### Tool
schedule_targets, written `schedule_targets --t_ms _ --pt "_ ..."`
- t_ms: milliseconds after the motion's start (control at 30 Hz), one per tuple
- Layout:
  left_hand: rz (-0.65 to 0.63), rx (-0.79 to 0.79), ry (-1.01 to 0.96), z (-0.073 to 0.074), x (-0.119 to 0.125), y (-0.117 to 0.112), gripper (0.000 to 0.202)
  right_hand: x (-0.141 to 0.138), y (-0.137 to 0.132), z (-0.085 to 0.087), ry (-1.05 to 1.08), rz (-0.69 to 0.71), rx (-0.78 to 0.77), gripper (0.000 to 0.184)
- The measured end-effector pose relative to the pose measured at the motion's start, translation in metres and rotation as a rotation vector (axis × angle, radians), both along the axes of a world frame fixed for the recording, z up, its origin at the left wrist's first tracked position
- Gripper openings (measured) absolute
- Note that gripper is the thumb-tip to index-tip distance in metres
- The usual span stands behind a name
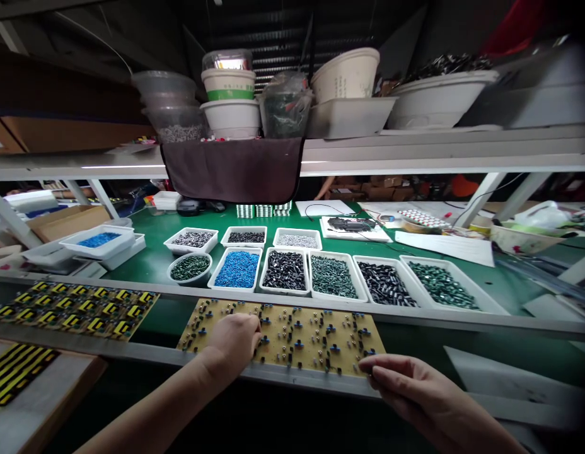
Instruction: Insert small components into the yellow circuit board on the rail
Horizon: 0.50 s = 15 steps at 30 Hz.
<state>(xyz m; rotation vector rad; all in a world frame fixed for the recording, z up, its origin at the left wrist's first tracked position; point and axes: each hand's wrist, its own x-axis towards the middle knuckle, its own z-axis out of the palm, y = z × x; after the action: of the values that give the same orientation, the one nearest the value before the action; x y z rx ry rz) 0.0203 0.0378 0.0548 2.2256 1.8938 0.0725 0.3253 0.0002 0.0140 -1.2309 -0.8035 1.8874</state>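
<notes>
A tan circuit board [316, 353] lies across the metal rails in front of me, dotted with several small blue, black and silvery components. Over its left half is my left hand [233, 340], fingers curled down in a pinch at the board's surface; whatever is between the fingertips is hidden. My right hand [410, 384] is at the board's lower right corner, thumb and fingers pressed together. Something dark and small seems to show at those fingertips, too small to name. Just behind the board stand white trays of loose components, among them a blue-filled tray [238, 270].
To the left, a board with yellow-topped parts [75, 309] rests on the same rails [330, 383]. More trays and a round bowl [190, 269] sit on the green table. A shelf [415, 148] overhead carries tubs and basins, with a dark cloth [231, 170] hanging from it.
</notes>
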Motion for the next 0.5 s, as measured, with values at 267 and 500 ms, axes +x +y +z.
schedule_targets --t_ms 267,500 --pt "0.023 0.088 -0.402 -0.017 -0.009 -0.013 0.038 -0.024 0.029 0.011 -0.186 0.042 0.223 0.037" --pt "0.637 -0.612 -1.732 -0.051 -0.014 -0.041 0.03 -0.049 0.082 0.009 -0.905 0.071 0.805 0.027"
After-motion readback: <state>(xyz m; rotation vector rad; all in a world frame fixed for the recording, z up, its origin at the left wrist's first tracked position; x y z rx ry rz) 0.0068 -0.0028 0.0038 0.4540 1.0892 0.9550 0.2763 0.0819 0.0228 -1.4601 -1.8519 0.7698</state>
